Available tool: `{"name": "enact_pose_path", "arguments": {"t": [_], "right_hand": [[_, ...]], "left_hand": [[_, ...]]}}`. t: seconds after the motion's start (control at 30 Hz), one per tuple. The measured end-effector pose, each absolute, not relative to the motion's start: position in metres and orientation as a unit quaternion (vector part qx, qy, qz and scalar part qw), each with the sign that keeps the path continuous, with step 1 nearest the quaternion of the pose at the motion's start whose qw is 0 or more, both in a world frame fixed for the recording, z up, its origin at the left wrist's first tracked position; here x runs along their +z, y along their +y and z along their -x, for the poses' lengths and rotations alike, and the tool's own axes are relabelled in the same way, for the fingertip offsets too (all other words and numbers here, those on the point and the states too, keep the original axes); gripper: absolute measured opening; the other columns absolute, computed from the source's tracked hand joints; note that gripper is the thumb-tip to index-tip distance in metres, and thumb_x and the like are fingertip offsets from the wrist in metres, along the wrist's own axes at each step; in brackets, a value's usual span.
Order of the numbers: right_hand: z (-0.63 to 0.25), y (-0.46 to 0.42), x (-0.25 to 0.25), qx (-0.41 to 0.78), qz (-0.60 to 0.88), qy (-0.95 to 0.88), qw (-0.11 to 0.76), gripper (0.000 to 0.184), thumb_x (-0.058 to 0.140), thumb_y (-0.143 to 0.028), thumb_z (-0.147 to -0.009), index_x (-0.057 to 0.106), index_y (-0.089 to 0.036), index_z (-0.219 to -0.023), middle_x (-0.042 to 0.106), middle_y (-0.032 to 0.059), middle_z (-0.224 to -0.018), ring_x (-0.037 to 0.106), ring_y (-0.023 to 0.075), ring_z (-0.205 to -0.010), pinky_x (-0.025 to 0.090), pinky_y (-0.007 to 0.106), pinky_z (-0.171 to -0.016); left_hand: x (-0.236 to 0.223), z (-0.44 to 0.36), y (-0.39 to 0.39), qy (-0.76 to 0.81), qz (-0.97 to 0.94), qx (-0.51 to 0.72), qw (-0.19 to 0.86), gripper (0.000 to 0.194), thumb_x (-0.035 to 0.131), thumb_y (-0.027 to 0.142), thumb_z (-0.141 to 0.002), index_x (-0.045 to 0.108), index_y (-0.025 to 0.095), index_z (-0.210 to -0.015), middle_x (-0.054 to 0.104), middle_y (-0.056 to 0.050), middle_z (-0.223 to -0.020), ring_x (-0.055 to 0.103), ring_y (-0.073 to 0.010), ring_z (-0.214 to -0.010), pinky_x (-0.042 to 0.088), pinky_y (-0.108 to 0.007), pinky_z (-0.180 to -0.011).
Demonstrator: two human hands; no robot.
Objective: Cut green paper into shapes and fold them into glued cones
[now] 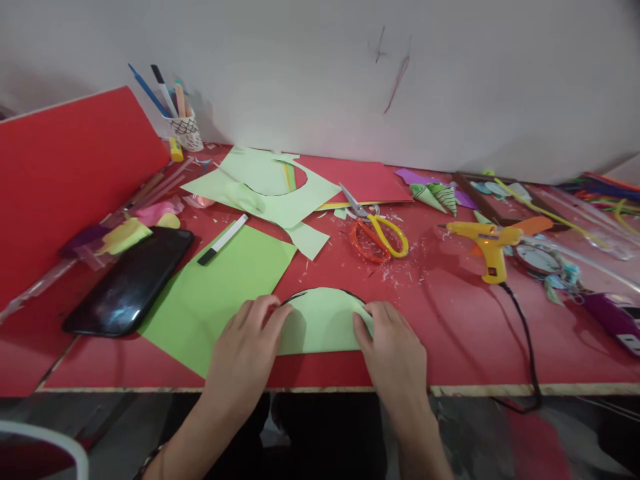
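Note:
A pale green paper half-circle [323, 321], folded with its straight edge toward me, lies on the red table [450, 320] near the front edge. My left hand [245, 350] presses down on its left end, fingers curled onto the paper. My right hand [393, 347] presses on its right end the same way. A brighter green square sheet [220, 287] lies under and to the left of my left hand.
A black phone [131, 283] lies at left beside a black-and-white marker [223, 240]. Orange and yellow scissors [375, 233], cut green paper [265, 187], a yellow glue gun [487, 243] with its black cord, a pen cup [185, 130] and a leaning red board [65, 173] surround the spot.

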State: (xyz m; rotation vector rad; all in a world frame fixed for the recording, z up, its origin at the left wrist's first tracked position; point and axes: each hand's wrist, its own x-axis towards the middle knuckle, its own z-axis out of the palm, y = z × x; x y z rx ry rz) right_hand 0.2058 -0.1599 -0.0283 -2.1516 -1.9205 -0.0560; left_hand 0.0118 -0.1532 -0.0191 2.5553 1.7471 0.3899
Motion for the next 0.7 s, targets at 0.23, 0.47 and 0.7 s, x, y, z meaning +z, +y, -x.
{"name": "enact_pose_path", "arguments": {"t": [0.23, 0.47, 0.7], "right_hand": [[-0.204, -0.16, -0.028, -0.027, 0.742, -0.66, 0.116, 0.017, 0.044, -0.034, -0.083, 0.052, -0.019, -0.081, 0.059, 0.0053, -0.078, 0.055, 0.0194, -0.072, 0.028, 0.026, -0.049], [-0.201, -0.158, -0.022, -0.014, 0.76, -0.644, 0.08, 0.016, 0.046, -0.032, -0.084, 0.054, -0.018, -0.082, 0.061, 0.0037, -0.08, 0.056, 0.0177, -0.073, 0.027, 0.025, -0.05], [-0.2, -0.159, -0.023, -0.015, 0.762, -0.643, 0.072, 0.018, 0.045, -0.033, -0.085, 0.054, -0.018, -0.084, 0.061, 0.0046, -0.082, 0.057, 0.0186, -0.076, 0.027, 0.026, -0.051]], "left_hand": [[-0.025, -0.049, -0.165, 0.319, -0.94, 0.087, 0.084, 0.056, 0.037, 0.046, -0.084, 0.031, 0.018, -0.132, 0.033, -0.006, -0.139, 0.03, -0.0225, -0.126, 0.027, -0.039, -0.101], [-0.023, -0.042, -0.167, 0.308, -0.942, 0.043, 0.128, 0.072, 0.031, 0.061, -0.079, 0.013, 0.024, -0.138, 0.013, -0.004, -0.146, 0.013, -0.0256, -0.132, 0.01, -0.048, -0.106], [-0.022, -0.032, -0.165, 0.292, -0.944, 0.043, 0.144, 0.075, 0.026, 0.066, -0.078, 0.014, 0.023, -0.138, 0.014, -0.004, -0.145, 0.014, -0.0249, -0.132, 0.011, -0.043, -0.106]]}}
